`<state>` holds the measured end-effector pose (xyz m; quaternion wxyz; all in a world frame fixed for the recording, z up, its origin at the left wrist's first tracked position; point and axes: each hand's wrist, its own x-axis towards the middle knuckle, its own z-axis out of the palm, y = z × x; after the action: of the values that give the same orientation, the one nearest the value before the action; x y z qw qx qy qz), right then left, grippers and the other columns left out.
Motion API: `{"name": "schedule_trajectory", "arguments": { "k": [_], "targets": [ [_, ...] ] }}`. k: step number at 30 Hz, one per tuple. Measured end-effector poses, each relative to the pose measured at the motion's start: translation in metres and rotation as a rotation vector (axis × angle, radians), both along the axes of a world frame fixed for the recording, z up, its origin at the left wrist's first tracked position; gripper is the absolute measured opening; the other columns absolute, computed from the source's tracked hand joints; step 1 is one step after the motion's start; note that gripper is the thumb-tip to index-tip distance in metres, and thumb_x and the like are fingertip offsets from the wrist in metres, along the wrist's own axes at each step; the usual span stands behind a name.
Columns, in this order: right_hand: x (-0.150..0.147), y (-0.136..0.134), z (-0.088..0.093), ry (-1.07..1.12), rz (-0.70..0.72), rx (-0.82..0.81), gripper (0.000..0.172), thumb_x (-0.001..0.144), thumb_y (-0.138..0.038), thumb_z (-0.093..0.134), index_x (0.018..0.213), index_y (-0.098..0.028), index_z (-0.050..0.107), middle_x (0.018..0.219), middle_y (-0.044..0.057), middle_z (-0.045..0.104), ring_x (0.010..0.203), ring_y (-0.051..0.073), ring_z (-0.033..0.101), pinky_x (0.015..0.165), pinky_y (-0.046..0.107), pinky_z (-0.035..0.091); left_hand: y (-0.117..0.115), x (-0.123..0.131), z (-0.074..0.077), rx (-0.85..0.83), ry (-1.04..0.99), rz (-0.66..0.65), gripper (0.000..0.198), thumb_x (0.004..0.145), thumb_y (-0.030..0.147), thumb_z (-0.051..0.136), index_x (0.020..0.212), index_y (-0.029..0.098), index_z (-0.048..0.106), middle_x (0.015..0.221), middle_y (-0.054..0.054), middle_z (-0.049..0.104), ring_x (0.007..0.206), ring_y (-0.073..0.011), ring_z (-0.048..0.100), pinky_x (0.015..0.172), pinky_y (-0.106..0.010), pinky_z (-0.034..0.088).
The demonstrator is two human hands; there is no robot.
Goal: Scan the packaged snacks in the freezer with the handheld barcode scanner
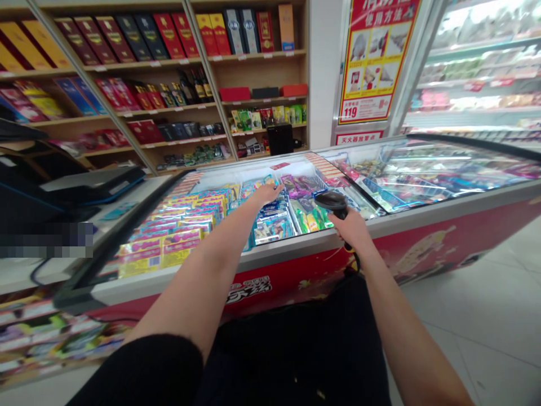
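Note:
My left hand [269, 194] reaches into the chest freezer [287, 246], just above blue ice cream packets [270, 210]. Its fingers stretch toward the right and look apart, with nothing visible in them. Wrapped around the handle of a dark barcode scanner [331, 199] is my right hand [353, 228], over the freezer's front edge. The scanner's head points left, above green and yellow packets [311, 219]. Purple packets [299, 186] lie beyond it. To the left of my left hand, yellow and pink ice cream packets [182, 235] stand in rows.
Glass [418, 175] covers the freezer's right part. A counter [139, 204] with dark equipment adjoins at left. Shelves of boxes and bottles [169, 96] line the back wall. A red and yellow poster [373, 62] hangs beside a lit display cooler [477, 84]. Tiled floor [486, 316] lies at right.

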<state>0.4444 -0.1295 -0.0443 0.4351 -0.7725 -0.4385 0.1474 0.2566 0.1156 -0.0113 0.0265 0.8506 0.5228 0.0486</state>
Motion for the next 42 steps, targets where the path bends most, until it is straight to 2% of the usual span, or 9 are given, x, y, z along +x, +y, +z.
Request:
{"name": "schedule_trajectory", "arguments": {
  "k": [7, 15, 18, 22, 25, 28, 31, 36, 42],
  "targets": [
    [-0.01, 0.005, 0.0, -0.031, 0.038, -0.007, 0.03, 0.084, -0.04, 0.065, 0.101, -0.016, 0.068, 0.072, 0.007, 0.07, 0.07, 0.023, 0.07, 0.061, 0.027, 0.051, -0.025, 0.002, -0.007, 0.037, 0.004, 0.066, 0.078, 0.095, 0.071, 0.018, 0.132, 0.018, 0.062, 0.139, -0.018, 0.061, 0.129, -0.0355, 0.056, 0.104, -0.044, 0.043],
    [-0.032, 0.007, -0.001, -0.049, 0.088, -0.012, 0.033, 0.085, -0.041, 0.063, 0.104, -0.014, 0.069, 0.075, 0.009, 0.071, 0.07, 0.023, 0.07, 0.062, 0.027, 0.051, -0.067, -0.015, -0.008, 0.082, 0.004, 0.035, 0.069, 0.097, 0.066, 0.022, 0.127, 0.02, 0.065, 0.132, -0.017, 0.065, 0.126, -0.0345, 0.058, 0.105, -0.046, 0.042],
    [-0.039, 0.009, 0.001, -0.07, 0.1, -0.013, 0.034, 0.085, -0.041, 0.063, 0.105, -0.015, 0.069, 0.076, 0.009, 0.072, 0.071, 0.023, 0.071, 0.063, 0.027, 0.052, -0.074, -0.026, -0.003, 0.114, -0.014, 0.036, 0.058, 0.101, 0.055, 0.025, 0.129, 0.022, 0.063, 0.136, -0.016, 0.063, 0.128, -0.0329, 0.056, 0.105, -0.045, 0.042],
    [-0.045, 0.009, 0.005, -0.078, 0.094, -0.021, 0.035, 0.084, -0.041, 0.064, 0.106, -0.014, 0.069, 0.078, 0.01, 0.072, 0.073, 0.023, 0.071, 0.065, 0.028, 0.052, -0.082, -0.043, 0.007, 0.074, 0.005, 0.033, 0.046, 0.1, 0.045, 0.037, 0.123, 0.019, 0.066, 0.133, -0.015, 0.063, 0.124, -0.0308, 0.058, 0.104, -0.04, 0.043],
    [-0.049, 0.009, 0.007, -0.072, 0.088, -0.022, 0.035, 0.084, -0.039, 0.063, 0.107, -0.013, 0.069, 0.079, 0.01, 0.073, 0.074, 0.023, 0.071, 0.066, 0.028, 0.052, -0.094, -0.055, 0.011, 0.185, -0.067, 0.015, 0.047, 0.093, 0.05, 0.055, 0.128, 0.019, 0.062, 0.136, -0.015, 0.059, 0.127, -0.0297, 0.054, 0.106, -0.036, 0.041],
    [-0.053, 0.009, 0.008, -0.072, 0.094, -0.023, 0.035, 0.084, -0.038, 0.063, 0.107, -0.013, 0.069, 0.08, 0.01, 0.073, 0.076, 0.023, 0.072, 0.066, 0.027, 0.053, -0.109, -0.062, 0.01, 0.162, -0.06, -0.057, 0.043, 0.083, 0.046, 0.07, 0.118, 0.022, 0.066, 0.129, -0.011, 0.061, 0.122, -0.0289, 0.057, 0.102, -0.033, 0.044],
    [-0.057, 0.011, 0.006, -0.088, 0.106, -0.025, 0.036, 0.085, -0.039, 0.063, 0.107, -0.013, 0.069, 0.082, 0.011, 0.073, 0.076, 0.024, 0.072, 0.066, 0.028, 0.053, -0.12, -0.064, 0.005, 0.138, -0.008, -0.084, 0.031, 0.083, 0.035, 0.071, 0.111, 0.022, 0.068, 0.123, -0.01, 0.064, 0.118, -0.0285, 0.059, 0.098, -0.033, 0.047],
    [-0.064, 0.011, 0.008, -0.1, 0.117, -0.022, 0.037, 0.085, -0.041, 0.063, 0.108, -0.013, 0.068, 0.084, 0.011, 0.074, 0.076, 0.023, 0.072, 0.067, 0.028, 0.053, -0.121, -0.063, 0.0, 0.129, -0.028, -0.026, 0.026, 0.084, 0.029, 0.07, 0.108, 0.019, 0.069, 0.124, -0.012, 0.066, 0.116, -0.0278, 0.061, 0.096, -0.032, 0.048],
    [-0.069, 0.008, 0.016, -0.108, 0.112, -0.026, 0.037, 0.085, -0.04, 0.063, 0.109, -0.012, 0.069, 0.087, 0.012, 0.075, 0.08, 0.024, 0.073, 0.072, 0.029, 0.053, -0.11, -0.066, 0.01, 0.034, -0.199, 0.003, 0.023, 0.084, 0.032, 0.07, 0.103, 0.019, 0.071, 0.11, -0.007, 0.074, 0.105, -0.023, 0.066, 0.089, -0.027, 0.05]
  ]
}}
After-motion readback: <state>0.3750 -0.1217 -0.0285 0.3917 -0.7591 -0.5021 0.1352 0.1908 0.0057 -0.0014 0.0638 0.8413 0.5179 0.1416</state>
